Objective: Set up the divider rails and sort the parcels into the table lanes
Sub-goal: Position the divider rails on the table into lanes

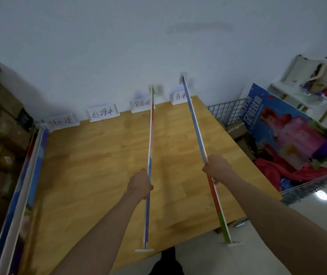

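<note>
Left hand (141, 183) is curled round one rail (151, 139) and right hand (216, 169) round another (195, 124) — both held near mid-length over the table (99, 165), pointing to 12 o'clock. They look light, thin, likely whippy — mid-length holds suit.

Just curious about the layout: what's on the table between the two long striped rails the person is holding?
Nothing: the head view shows only bare wooden tabletop between the left-hand rail and right-hand rail.
</note>
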### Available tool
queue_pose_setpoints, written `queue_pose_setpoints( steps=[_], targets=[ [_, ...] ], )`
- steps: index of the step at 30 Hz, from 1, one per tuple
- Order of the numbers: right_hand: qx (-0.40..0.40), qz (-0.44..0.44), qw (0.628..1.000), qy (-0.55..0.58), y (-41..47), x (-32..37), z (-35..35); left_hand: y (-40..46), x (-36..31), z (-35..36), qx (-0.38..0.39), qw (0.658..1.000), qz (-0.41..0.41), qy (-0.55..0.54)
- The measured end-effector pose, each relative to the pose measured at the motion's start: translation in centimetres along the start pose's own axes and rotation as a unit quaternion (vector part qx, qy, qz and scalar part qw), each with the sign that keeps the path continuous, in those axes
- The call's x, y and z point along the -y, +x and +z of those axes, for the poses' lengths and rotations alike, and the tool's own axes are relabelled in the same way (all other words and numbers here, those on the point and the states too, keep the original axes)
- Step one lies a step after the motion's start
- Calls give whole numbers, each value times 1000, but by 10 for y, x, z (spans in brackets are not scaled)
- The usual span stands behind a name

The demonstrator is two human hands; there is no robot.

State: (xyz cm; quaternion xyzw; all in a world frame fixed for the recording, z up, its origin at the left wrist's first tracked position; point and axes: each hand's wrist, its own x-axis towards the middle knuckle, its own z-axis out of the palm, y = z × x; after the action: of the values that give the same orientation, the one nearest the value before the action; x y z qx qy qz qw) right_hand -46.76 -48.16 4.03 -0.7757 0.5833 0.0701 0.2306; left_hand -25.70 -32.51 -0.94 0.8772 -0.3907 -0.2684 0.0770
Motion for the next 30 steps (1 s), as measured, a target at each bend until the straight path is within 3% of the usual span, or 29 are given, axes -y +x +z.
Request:
queue_pose_setpoints(
  steps=[12,30],
  targets=[
    [10,15,999,-33,111,-55,-37,94,-70,22,31,1000,2,-1],
    [100,-44,990,-85,273,-149,-47,147,-166,93,17,993,-110,-47]
  ],
)
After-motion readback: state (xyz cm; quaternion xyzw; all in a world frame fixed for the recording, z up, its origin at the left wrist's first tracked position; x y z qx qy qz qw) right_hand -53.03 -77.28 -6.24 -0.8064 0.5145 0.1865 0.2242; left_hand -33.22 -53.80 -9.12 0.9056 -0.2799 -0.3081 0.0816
